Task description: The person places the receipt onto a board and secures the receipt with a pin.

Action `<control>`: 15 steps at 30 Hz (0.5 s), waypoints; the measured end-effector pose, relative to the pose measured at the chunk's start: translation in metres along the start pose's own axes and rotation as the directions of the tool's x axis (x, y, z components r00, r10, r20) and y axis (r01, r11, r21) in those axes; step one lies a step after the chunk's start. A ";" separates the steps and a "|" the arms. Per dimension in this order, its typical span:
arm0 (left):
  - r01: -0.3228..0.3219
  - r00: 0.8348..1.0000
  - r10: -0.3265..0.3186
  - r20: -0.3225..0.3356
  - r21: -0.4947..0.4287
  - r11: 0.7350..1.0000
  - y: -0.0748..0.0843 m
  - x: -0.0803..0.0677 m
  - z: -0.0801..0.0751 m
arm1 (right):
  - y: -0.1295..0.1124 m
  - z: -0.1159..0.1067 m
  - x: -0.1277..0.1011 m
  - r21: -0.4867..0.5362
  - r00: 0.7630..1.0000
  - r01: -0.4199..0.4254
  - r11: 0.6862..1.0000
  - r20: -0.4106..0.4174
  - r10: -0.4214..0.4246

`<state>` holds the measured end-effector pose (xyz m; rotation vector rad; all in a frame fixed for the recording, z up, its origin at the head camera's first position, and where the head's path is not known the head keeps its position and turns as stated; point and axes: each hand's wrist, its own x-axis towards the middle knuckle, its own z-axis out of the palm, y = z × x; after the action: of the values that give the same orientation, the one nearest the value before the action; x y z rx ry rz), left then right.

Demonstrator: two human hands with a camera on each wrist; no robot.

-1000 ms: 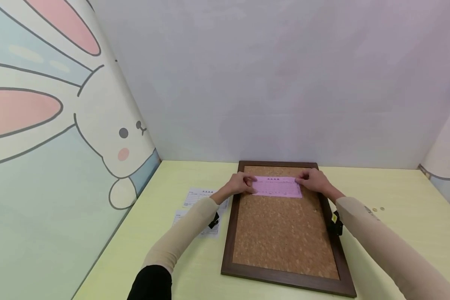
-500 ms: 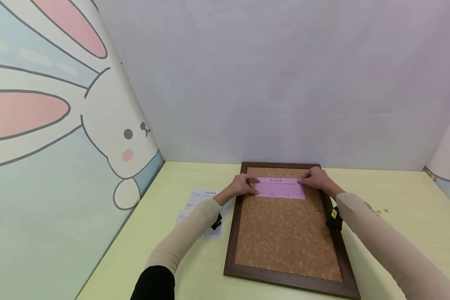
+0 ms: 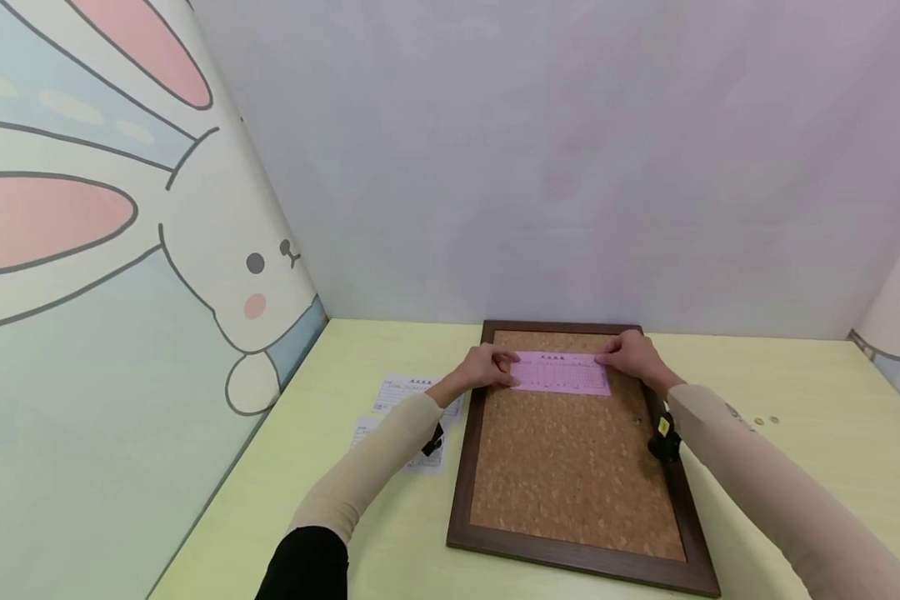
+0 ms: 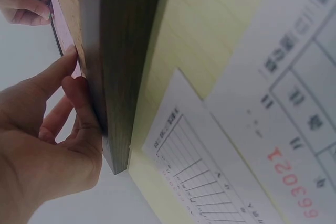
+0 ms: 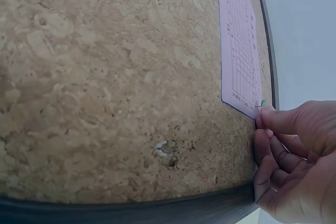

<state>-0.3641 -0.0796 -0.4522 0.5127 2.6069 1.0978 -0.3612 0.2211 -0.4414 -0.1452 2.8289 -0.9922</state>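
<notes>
The work looks to be in its early stages, judging by how things lie. A pink slip (image 3: pixel 558 372) lies across the far end of a cork board (image 3: pixel 570 467), close to the worktop's (image 3: pixel 390 533) far edge, its printed side up. It seems placed but not plainly fastened: both hands are on it, and what may be a pin (image 5: pixel 263 102), tinted green, shows by the right thumb at the slip's far right corner. It is too small to tell whether that pin is in the cork. Two white slips, an upper one (image 3: pixel 405 390) and a lower one (image 3: pixel 426 461), lie off the board towards the worktop's left edge and, if meant for it, remain to be done. Two small round bits (image 3: pixel 758 421), perhaps tacks, rest towards the worktop's right edge.

The left hand (image 3: pixel 487 367) has its fingers bent and holds the pink slip's left edge at the fingertips, just inside the board's brown frame (image 3: pixel 585 558). The right hand (image 3: pixel 633 358) pinches the far right corner between thumb and finger, its other fingers curled beneath. Neither hand is released; how hard each one grips cannot be told.
</notes>
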 end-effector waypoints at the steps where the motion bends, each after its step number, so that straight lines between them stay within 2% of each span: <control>1: 0.000 1.000 0.000 0.002 -0.004 1.000 0.000 0.000 0.000 | 0.000 0.000 0.000 0.003 1.000 -0.002 1.000 -0.001 0.002; 12: -0.004 1.000 0.004 0.014 -0.002 1.000 0.001 0.002 -0.005 | -0.004 0.001 0.001 -0.026 1.000 0.020 0.999 -0.012 -0.021; 15: -0.001 1.000 0.002 0.023 -0.017 1.000 0.001 0.002 -0.003 | -0.005 0.004 0.000 -0.062 1.000 0.015 0.998 -0.020 -0.016</control>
<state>-0.3666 -0.0800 -0.4495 0.5206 2.5757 1.1071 -0.3603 0.2149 -0.4408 -0.1649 2.8827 -0.9153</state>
